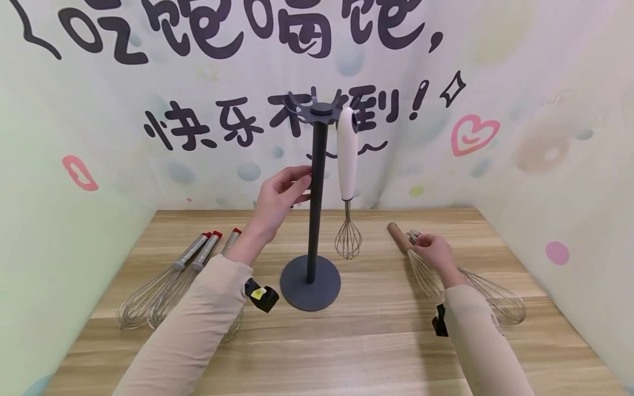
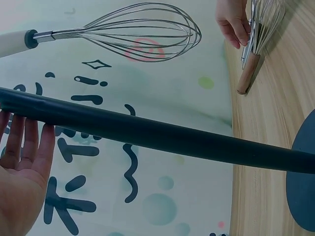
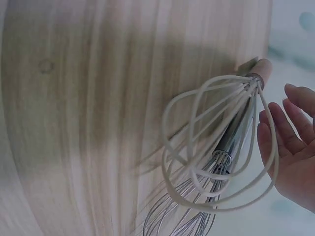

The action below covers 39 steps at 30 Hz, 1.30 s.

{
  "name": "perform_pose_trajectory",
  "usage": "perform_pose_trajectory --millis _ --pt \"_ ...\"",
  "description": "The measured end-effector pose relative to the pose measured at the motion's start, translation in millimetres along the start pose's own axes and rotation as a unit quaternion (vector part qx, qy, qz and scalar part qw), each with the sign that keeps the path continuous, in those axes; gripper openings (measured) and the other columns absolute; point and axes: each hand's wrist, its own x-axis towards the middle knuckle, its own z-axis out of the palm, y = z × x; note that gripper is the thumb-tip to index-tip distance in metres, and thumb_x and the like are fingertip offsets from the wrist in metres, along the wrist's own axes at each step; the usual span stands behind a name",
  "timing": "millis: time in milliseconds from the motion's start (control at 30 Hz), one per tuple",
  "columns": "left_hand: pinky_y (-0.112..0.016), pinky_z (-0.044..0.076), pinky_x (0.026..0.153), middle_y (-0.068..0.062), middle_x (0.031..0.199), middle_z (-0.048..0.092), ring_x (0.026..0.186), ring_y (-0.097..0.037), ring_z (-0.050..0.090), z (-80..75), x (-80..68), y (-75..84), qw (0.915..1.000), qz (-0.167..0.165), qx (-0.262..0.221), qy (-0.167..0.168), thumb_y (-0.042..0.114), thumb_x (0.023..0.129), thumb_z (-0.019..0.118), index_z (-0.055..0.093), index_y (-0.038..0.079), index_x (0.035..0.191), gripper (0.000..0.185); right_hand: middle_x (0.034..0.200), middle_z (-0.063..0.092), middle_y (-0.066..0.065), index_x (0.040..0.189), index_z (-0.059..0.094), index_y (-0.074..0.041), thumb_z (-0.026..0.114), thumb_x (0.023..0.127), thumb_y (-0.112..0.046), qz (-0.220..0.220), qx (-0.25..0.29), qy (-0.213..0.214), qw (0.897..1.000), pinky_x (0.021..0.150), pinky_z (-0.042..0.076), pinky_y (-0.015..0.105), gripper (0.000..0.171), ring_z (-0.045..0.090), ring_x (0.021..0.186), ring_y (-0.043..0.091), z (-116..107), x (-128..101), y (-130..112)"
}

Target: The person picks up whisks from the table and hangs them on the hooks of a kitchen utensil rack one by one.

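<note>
A dark grey stand (image 1: 317, 220) with a round base and hooked top stands on the table. My left hand (image 1: 277, 199) holds its pole above mid-height, fingertips partly hidden behind it. From a hook on the right hangs a white-handled whisk (image 1: 347, 154), wires clear of the table. My right hand (image 1: 436, 253) is over two whisks lying at the right, its fingers (image 3: 268, 140) loosely extended beside them. One is a wooden-handled whisk (image 1: 398, 236) with pale wires; the other is a metal whisk (image 3: 231, 135) with steel wires. The fingertips overlap the metal handle in the head view.
Several metal whisks (image 1: 190, 250) with red handle ends lie at the left, partly covered by my left forearm. The wooden table (image 1: 371, 352) meets a printed backdrop (image 1: 223, 181) behind and pale walls at both sides.
</note>
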Motion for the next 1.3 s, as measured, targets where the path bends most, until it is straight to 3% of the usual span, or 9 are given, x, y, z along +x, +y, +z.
perform_pose_trajectory --millis 233,467,767,1067,1300 --pt "-0.024 0.055 0.088 -0.015 0.122 0.062 0.095 -0.008 0.063 0.5 -0.2 -1.2 0.9991 -0.018 0.038 0.004 0.016 0.094 0.061 0.058 0.006 0.127 0.035 0.114 0.059 0.032 0.116 0.056 0.012 0.059 0.091 -0.014 -0.010 -0.033 0.006 0.999 0.090 0.048 0.050 0.036 0.057 0.104 0.042 8 1 4" --pt "-0.036 0.052 0.095 -0.008 0.122 0.063 0.111 -0.019 0.060 2.7 1.3 -3.1 0.9974 -0.026 0.067 0.007 0.017 0.088 0.069 0.058 0.013 0.127 0.041 0.113 0.059 0.032 0.111 0.058 0.010 0.062 0.089 -0.015 -0.014 -0.058 -0.001 0.998 0.086 0.049 0.051 0.034 0.057 0.102 0.044 16 5 10" --pt "-0.034 0.053 0.091 -0.009 0.119 0.063 0.110 -0.020 0.059 7.3 2.5 -5.1 0.9966 -0.025 0.070 0.034 0.014 0.086 0.071 0.058 0.011 0.124 0.041 0.114 0.060 0.034 0.114 0.056 0.012 0.065 0.085 -0.012 0.001 -0.071 -0.001 0.997 0.089 0.048 0.053 0.039 0.058 0.104 0.046 18 9 8" --pt "-0.036 0.052 0.091 -0.007 0.119 0.063 0.111 -0.019 0.058 6.3 1.9 -6.2 0.9958 -0.018 0.084 0.032 0.017 0.087 0.070 0.058 0.013 0.124 0.039 0.112 0.061 0.032 0.113 0.056 0.013 0.066 0.083 -0.012 0.000 -0.078 0.002 0.997 0.086 0.049 0.051 0.040 0.059 0.101 0.044 19 11 10" --pt "-0.036 0.052 0.091 -0.006 0.120 0.063 0.111 -0.018 0.058 5.2 1.8 -7.0 0.9957 -0.017 0.086 0.030 0.017 0.087 0.070 0.058 0.013 0.124 0.039 0.112 0.062 0.031 0.115 0.057 0.011 0.066 0.083 -0.016 -0.007 -0.120 0.013 0.993 0.085 0.050 0.052 0.043 0.060 0.100 0.042 22 11 13"
